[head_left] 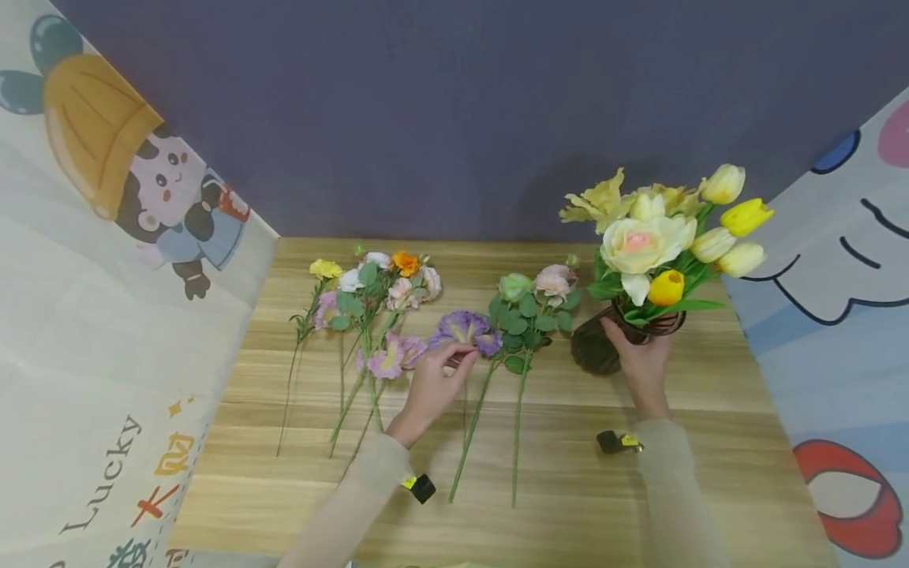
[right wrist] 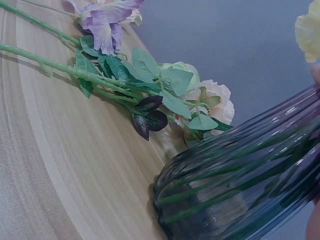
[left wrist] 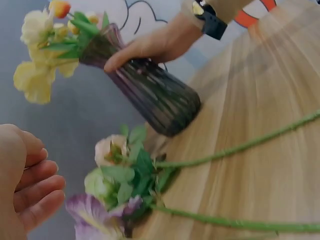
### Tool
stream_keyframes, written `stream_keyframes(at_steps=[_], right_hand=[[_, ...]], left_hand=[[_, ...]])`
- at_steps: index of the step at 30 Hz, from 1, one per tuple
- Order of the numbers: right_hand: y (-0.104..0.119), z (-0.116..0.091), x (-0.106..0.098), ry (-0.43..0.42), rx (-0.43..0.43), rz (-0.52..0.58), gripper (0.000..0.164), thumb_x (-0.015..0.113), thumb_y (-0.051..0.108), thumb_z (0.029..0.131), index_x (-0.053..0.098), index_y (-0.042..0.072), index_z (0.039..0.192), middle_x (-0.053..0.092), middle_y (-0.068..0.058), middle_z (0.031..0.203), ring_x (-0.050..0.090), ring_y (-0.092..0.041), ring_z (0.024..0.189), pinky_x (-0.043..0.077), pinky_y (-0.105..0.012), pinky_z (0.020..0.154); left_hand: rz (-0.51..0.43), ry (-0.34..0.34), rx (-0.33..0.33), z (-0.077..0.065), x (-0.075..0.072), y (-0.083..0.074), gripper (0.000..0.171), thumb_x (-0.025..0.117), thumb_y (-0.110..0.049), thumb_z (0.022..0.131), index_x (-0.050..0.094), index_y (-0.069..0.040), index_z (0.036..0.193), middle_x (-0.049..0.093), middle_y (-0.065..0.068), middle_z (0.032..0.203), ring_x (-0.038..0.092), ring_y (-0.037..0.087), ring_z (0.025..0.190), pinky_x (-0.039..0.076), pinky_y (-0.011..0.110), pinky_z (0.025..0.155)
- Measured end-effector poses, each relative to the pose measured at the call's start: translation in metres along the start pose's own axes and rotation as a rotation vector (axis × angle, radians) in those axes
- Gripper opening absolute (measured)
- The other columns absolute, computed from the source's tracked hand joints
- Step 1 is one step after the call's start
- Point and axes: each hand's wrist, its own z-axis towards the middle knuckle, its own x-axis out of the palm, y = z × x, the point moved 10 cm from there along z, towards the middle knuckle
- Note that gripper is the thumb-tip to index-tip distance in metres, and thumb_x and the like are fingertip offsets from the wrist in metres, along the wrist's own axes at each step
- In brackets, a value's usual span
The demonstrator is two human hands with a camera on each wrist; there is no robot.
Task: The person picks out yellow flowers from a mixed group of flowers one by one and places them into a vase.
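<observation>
My right hand (head_left: 645, 371) grips a ribbed dark glass vase (left wrist: 155, 95) round its neck, thumb on the near side. The vase leans, its base low on the table and its mouth to the right in the head view. Yellow and white tulips (head_left: 712, 244), a cream rose (head_left: 642, 243) and ruffled yellow flowers (left wrist: 35, 80) fill it, their green stems (right wrist: 230, 185) showing through the glass. Over the purple flower (head_left: 461, 327) hovers my left hand (head_left: 436, 386), fingers loosely bent and holding nothing, as the left wrist view (left wrist: 30, 185) shows.
Right of the purple flower lie a green-white rose (head_left: 515, 286) and a pale pink rose (head_left: 555, 282) on long stems. Further left are a yellow carnation (head_left: 326, 269), an orange flower (head_left: 405, 263) and pink flowers (head_left: 387, 359). A grey wall (head_left: 426, 118) closes the wooden table's (head_left: 568, 489) back.
</observation>
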Motion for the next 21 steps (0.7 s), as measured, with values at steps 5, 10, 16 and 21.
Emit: stream_keyframes(at_steps=[5,10,16,21], right_hand=[[0.0,-0.001,-0.001,-0.006,0.019,-0.003,0.069,0.082,0.002,0.083,0.054,0.013,0.146,0.06,0.002,0.138,0.051,-0.012,0.131,0.039,-0.024,0.113],[0.004,-0.003,0.0,-0.004,0.019,-0.015,0.07,0.081,0.003,0.084,0.053,0.013,0.147,0.059,0.002,0.139,0.05,-0.01,0.131,0.039,-0.024,0.114],[-0.008,0.002,-0.002,-0.007,0.001,0.0,0.072,0.081,0.001,0.083,0.052,0.012,0.147,0.058,0.002,0.14,0.05,-0.012,0.132,0.038,-0.025,0.115],[-0.027,0.008,-0.007,-0.016,0.008,-0.026,0.074,0.084,0.003,0.082,0.051,0.016,0.148,0.058,0.003,0.141,0.049,-0.011,0.133,0.038,-0.025,0.115]], left_hand=[[0.011,-0.053,-0.012,-0.01,-0.019,0.015,0.013,0.071,-0.01,0.098,0.075,-0.002,0.107,0.077,0.01,0.1,0.073,0.023,0.087,0.062,0.028,0.076],[0.037,-0.124,-0.003,-0.016,-0.047,0.034,0.014,0.072,-0.004,0.096,0.073,0.003,0.108,0.075,0.015,0.102,0.073,0.028,0.086,0.064,0.032,0.075],[0.184,-0.215,-0.002,-0.015,-0.086,0.056,0.017,0.074,0.001,0.093,0.071,0.007,0.109,0.072,0.02,0.102,0.07,0.037,0.093,0.06,0.051,0.081],[0.29,-0.241,-0.051,-0.014,-0.106,0.076,0.02,0.075,-0.003,0.093,0.072,0.006,0.111,0.071,0.024,0.109,0.067,0.043,0.102,0.061,0.053,0.083]])
